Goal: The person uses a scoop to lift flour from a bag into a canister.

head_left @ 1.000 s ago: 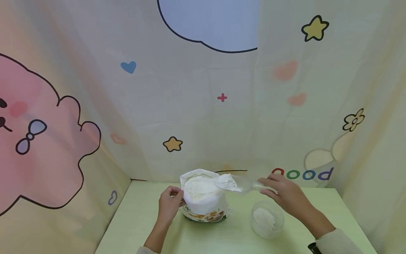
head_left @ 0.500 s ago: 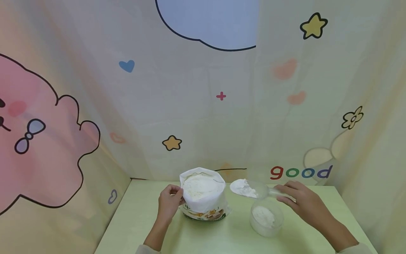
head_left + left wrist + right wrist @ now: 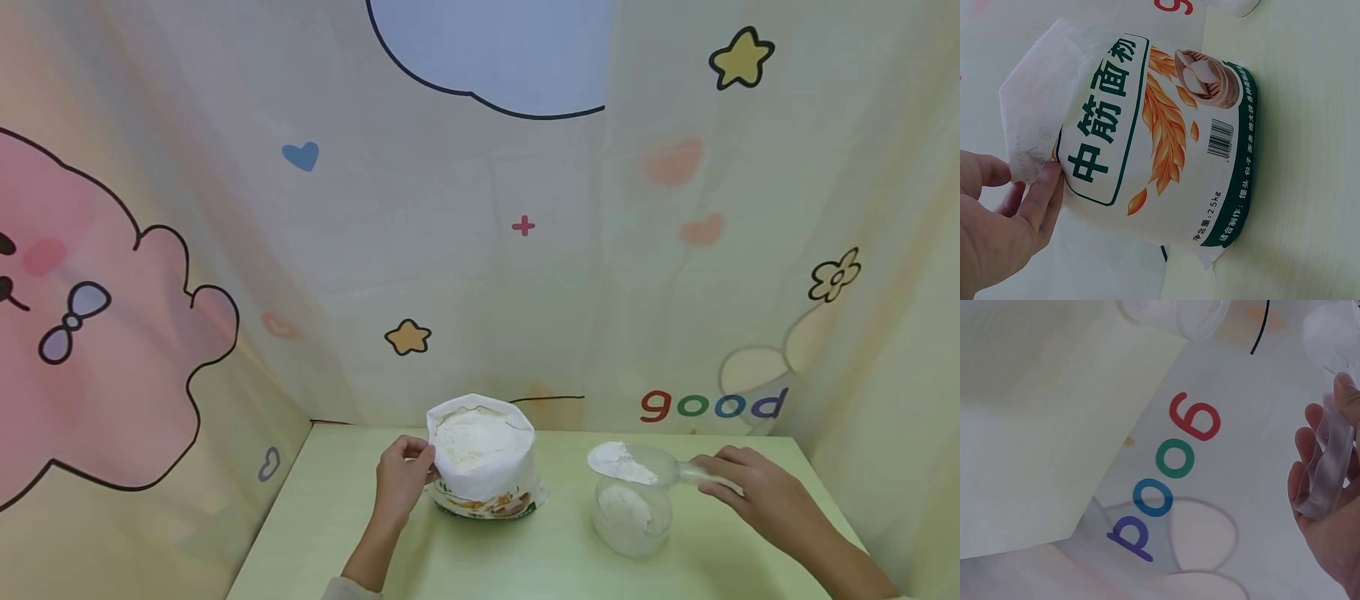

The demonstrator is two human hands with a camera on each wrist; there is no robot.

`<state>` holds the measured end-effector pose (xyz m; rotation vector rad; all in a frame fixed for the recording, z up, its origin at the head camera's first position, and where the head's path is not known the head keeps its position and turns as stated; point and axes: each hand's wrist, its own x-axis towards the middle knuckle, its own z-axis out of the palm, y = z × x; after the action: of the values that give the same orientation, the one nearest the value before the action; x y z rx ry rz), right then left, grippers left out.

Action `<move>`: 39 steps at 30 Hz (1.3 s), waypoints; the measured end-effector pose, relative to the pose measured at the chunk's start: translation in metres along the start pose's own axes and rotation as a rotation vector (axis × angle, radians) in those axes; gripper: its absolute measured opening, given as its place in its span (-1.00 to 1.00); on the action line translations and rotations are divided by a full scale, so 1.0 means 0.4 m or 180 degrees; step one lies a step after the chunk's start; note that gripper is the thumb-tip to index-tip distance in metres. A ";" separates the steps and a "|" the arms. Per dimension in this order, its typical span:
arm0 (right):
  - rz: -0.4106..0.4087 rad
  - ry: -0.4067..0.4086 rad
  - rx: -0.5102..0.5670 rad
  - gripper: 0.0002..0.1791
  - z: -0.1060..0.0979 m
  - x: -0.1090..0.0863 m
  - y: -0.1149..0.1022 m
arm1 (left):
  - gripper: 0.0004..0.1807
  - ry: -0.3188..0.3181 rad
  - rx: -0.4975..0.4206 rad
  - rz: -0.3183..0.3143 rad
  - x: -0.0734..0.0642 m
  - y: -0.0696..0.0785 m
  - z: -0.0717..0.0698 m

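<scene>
Clear plastic scoop (image 3: 664,467) heaped with white powder (image 3: 621,461) now at the round translucent tub (image 3: 633,546)

Nearest, the person's bare right hand (image 3: 761,492) has its fingers curled round the scoop's clear handle, as the right wrist view also shows. Over the last second this hand has travelled to its own right, taking the scoop from beside the bag's mouth to the far side of the tub. From the head view the blade overlaps the tub's far rim; whether it touches is hard to tell. The heap lies in the scoop, held about level, so this looks like the carrying stage, with the load brought across and none seen falling. The tub stands upright and has powder inside.

The bare left hand (image 3: 403,477) has stayed where it was, thumb and fingers pinching the near left edge of the white paper bag (image 3: 483,487), printed with wheat ears and green bands. The bag has kept its place, upright, its mouth spread, with plenty of powder (image 3: 480,437) showing; that grip seems to steady it.

All stand on the pale green table (image 3: 322,517). Behind it hangs the pale cartoon-printed curtain (image 3: 450,250), with the multicoloured word "good" (image 3: 714,406) low on the right.
</scene>
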<state>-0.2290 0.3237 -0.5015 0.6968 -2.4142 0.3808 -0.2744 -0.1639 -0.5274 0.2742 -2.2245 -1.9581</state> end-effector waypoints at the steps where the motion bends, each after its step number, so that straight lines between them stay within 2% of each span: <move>1: -0.0007 -0.0014 -0.0020 -0.58 0.001 -0.005 0.007 | -0.84 0.0000 0.0001 -0.0001 0.001 -0.001 0.000; 8: -0.0019 -0.0135 -0.0148 -0.61 0.017 -0.038 0.057 | -0.85 -0.0007 -0.0020 -0.0007 0.005 -0.006 0.000; 17: -0.0309 -0.0436 -0.0403 -0.62 0.023 -0.047 0.102 | -0.85 -0.0010 -0.0003 -0.0007 0.002 -0.007 0.001; 22: -0.0413 -0.0580 -0.0500 -0.63 0.018 -0.036 0.116 | -0.85 -0.0007 0.0045 -0.0016 0.004 -0.010 0.000; 32: -0.0700 -0.0695 -0.0609 -0.64 0.007 -0.003 0.135 | -0.85 -0.0007 0.0029 -0.0019 0.003 -0.005 0.002; 39: -0.0849 -0.0870 -0.0884 -0.64 -0.006 0.025 0.121 | -0.85 -0.0007 0.0029 -0.0016 0.002 -0.002 0.001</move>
<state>-0.2617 0.3606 -0.4986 0.9773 -2.5102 -0.1665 -0.2752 -0.1636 -0.5282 0.2793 -2.2370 -1.9522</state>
